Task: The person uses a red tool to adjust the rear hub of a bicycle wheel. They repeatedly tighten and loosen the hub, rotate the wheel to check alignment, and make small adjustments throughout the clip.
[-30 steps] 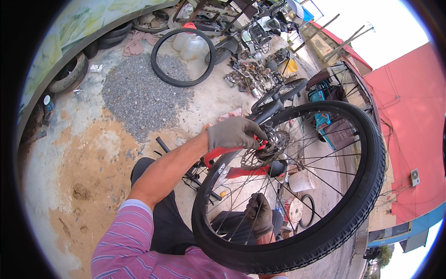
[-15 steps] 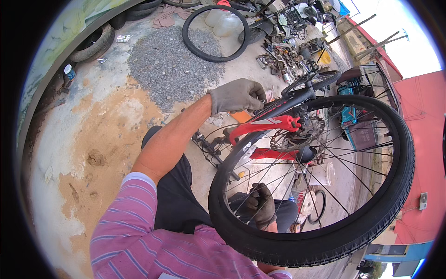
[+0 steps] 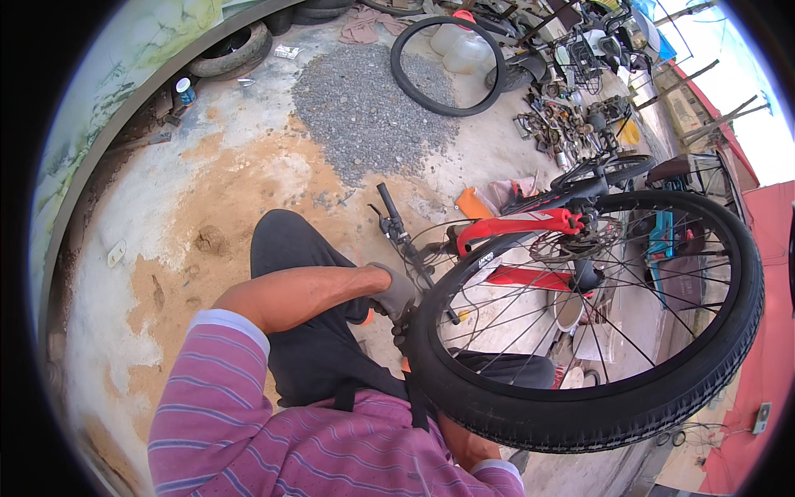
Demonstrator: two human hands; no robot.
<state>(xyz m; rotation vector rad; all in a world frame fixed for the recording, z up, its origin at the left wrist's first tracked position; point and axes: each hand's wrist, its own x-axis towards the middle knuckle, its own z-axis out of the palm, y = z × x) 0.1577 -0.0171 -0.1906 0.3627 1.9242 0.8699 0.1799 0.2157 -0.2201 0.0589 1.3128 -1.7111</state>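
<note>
A bicycle wheel [image 3: 580, 418] with a black knobbly tyre fills the right side, mounted in a red fork [image 3: 522, 222] with a brake disc at its hub. Below the fork lies the bicycle's handlebar [image 3: 397, 222], close to the ground. My left hand [image 3: 392, 291], in a grey glove, is at the tyre's left edge with its fingers pointing down; the tyre and shadow hide their grip. Dark gloved fingertips [image 3: 400, 333] show just under it, and whose they are is unclear. My right forearm [image 3: 469, 443] runs up behind the tyre, which hides most or all of that hand.
A loose tyre [image 3: 403, 79] lies by a gravel heap [image 3: 364, 116], near a plastic jug [image 3: 465, 51]. Metal parts [image 3: 559, 124] are piled beyond the bicycle. An orange piece [image 3: 472, 204] lies near the fork. Old tyres [image 3: 236, 51] and a blue can [image 3: 185, 91] sit along the left wall.
My left hand has come down from above the fork to the tyre's left edge. My right hand, earlier visible through the spokes, has moved left behind the tyre. The view has shifted.
</note>
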